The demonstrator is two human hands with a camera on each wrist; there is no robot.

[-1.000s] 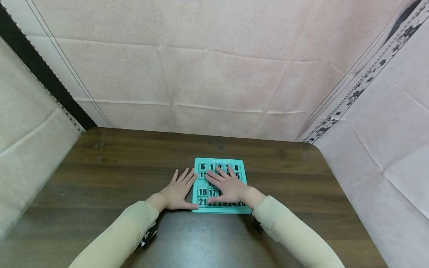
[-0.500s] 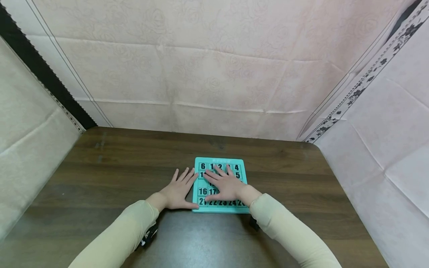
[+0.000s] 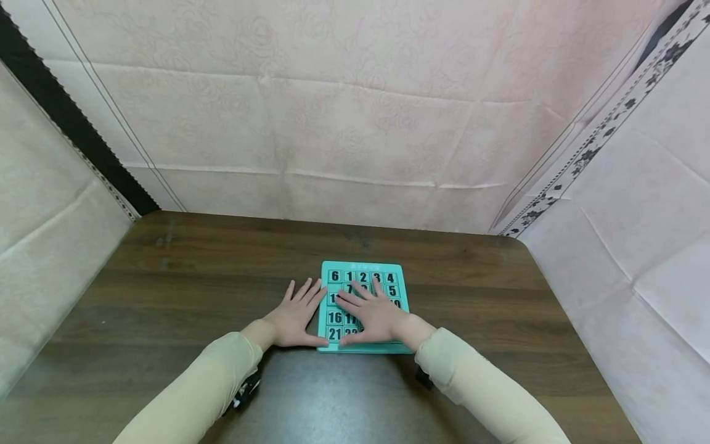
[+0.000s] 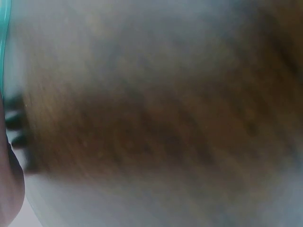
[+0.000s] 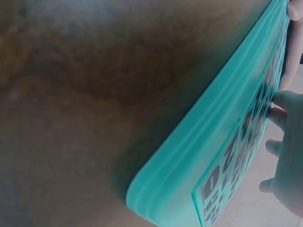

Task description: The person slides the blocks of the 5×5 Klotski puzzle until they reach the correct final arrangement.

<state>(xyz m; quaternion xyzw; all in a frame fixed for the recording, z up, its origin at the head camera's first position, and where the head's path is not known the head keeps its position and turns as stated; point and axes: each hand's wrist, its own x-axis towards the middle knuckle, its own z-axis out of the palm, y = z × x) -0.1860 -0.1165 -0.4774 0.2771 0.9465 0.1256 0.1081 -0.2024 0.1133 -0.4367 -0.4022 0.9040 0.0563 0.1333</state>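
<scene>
A turquoise number slide puzzle (image 3: 363,266) lies on the brown wooden table, its black-numbered tiles in rows with 6, 1, 2, 3, 4 along the top. My left hand (image 3: 296,317) lies spread at its left side, the thumb over the near-left corner and the index fingertip at the left edge. Across the tiles stretches my right hand (image 3: 375,319), fingers spread, with fingertips on the left and middle columns; it hides many tiles of the middle and lower rows. In the right wrist view, the fingertips of the right hand (image 5: 291,165) meet the puzzle's face (image 5: 227,165).
The dark wood table (image 3: 233,265) extends around the puzzle. A pale patterned cloth (image 3: 355,123) hangs behind its far edge, with more white cloth at both sides. Black wrist devices (image 3: 244,391) sit under the cream sleeves.
My right hand has shifted toward the near edge, uncovering more of the top row. A left-column tile from the second row now shows one row lower. My left hand stays put.
</scene>
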